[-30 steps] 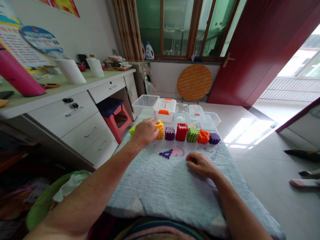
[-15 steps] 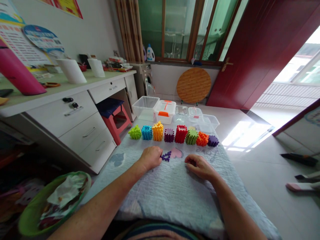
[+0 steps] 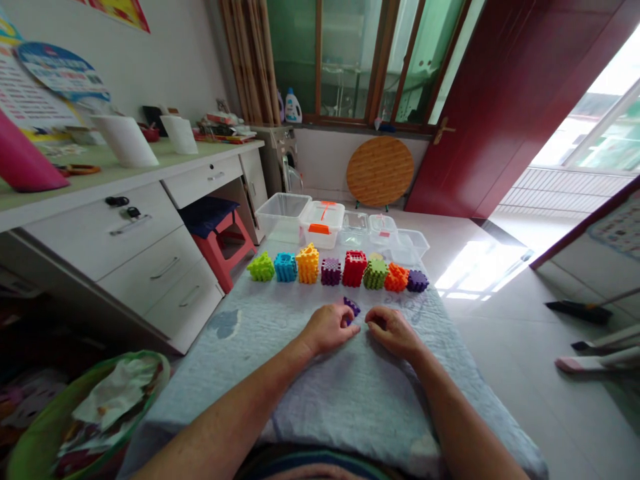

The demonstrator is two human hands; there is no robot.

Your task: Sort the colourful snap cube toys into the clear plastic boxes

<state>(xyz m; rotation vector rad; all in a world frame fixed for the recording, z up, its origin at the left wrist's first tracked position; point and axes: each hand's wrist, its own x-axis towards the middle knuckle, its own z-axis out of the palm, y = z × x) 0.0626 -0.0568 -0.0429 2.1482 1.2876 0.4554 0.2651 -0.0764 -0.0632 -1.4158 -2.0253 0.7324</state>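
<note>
Fingers of my left hand (image 3: 331, 327) are closed on a purple notched foam-like puzzle piece (image 3: 352, 306), held just above the cloth, its lower part hidden by the fingers. Close by on the right, my right hand (image 3: 395, 328) is curled with thumb and fingertips together; whether anything is between them is hidden. Beyond both hands runs a row of notched blocks: lime green (image 3: 261, 267), blue (image 3: 285, 267), yellow (image 3: 307, 264), purple (image 3: 331, 272), red (image 3: 355, 269), olive green (image 3: 375, 274), orange (image 3: 397, 277) and dark purple (image 3: 418, 281).
The cloth-covered table (image 3: 350, 393) lies under my forearms. Behind the blocks stand clear plastic boxes, one with orange clips (image 3: 323, 225). A white desk (image 3: 135, 247), a pink stool (image 3: 225, 250) and a green basket (image 3: 150, 393) are at left.
My left hand has moved right with the purple piece, which has turned and is now partly covered by the fingers. The hands are closer together. The whole view has shifted slightly.
</note>
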